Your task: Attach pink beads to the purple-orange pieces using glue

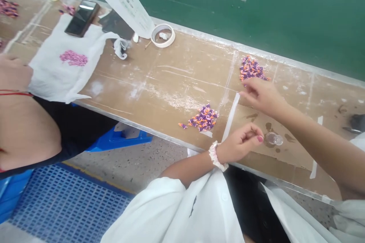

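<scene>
Both hands (238, 146) (261, 94), half-curled; right one near pieces (251, 69)

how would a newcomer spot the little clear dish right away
Find the long brown table and follow it to the left hand, with a ruffled band at its wrist. The clear dish sits just beyond those fingertips, to the right. It is see-through and set among dark spots, unlike the purple-and-orange pile on the hand's other side.

The right hand (261, 95) hides part of the far pile of purple-and-orange pieces (251, 67); whether it or the curled left hand (239, 143) holds any cannot be told. The white bottle (122, 2) is cut off above, its print too blurred to read. The left edge crops a co-worker's hand (14, 74).
</scene>
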### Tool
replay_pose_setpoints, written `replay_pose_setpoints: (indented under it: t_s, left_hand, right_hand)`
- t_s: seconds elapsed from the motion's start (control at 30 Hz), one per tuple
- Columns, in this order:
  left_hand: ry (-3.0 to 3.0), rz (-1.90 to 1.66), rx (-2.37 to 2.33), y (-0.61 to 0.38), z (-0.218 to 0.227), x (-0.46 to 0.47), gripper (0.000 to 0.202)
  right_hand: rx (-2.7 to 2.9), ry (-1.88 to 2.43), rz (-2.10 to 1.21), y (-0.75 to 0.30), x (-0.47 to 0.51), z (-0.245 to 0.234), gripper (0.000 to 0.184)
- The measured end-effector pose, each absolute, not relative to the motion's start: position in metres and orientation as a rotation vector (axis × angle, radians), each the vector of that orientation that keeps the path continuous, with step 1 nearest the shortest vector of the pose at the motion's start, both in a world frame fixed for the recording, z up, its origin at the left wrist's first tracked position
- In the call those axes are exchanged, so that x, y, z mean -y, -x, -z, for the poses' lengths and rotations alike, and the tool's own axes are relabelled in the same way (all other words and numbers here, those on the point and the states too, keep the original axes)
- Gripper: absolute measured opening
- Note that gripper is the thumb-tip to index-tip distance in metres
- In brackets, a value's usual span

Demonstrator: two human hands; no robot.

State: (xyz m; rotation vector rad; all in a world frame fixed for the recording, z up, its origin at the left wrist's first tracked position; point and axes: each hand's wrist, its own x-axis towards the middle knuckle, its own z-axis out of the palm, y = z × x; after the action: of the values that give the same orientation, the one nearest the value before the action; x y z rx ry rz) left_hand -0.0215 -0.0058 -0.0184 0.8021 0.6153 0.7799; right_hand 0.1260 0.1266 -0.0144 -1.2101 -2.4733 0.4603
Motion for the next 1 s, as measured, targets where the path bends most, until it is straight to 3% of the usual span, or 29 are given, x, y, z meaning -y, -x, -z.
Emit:
replay_pose_setpoints:
  t_s: [0.2, 0.53, 0.67, 0.77, 0.87, 1.0]
  left_hand:
    - [-1.007, -0.705, -0.442, 0.024, 0.018, 0.013, 0.029]
    - [-0.958, -0.734, -0.574, 0.027, 0.021, 0.014, 0.031]
    - [-0.88, -1.017, -0.908, 0.027, 0.026, 0.014, 0.031]
    - [-0.725, -1.258, -1.159, 0.028, 0.031, 0.007, 0.035]
    - [-0.724, -1.164, -1.011, 0.026, 0.03, -0.001, 0.04]
    - [-0.764, -1.065, -0.81, 0.014, 0.018, -0.009, 0.03]
  right_hand:
    - [3.276, 0.796, -0.424, -0.066, -0.093, 0.009, 0.022]
    - [3.278, 0.838, -0.548, -0.05, -0.091, 0.011, 0.026]
    - [3.142, 1.05, -0.655, -0.08, -0.097, 0.006, 0.015]
    - [2.911, 1.178, -0.815, -0.111, -0.089, -0.008, 0.021]
    - [2.349, 1.135, -1.321, -0.135, -0.065, -0.024, 0.025]
    - [1.77, 1.303, -1.625, -0.151, -0.032, -0.03, 0.029]
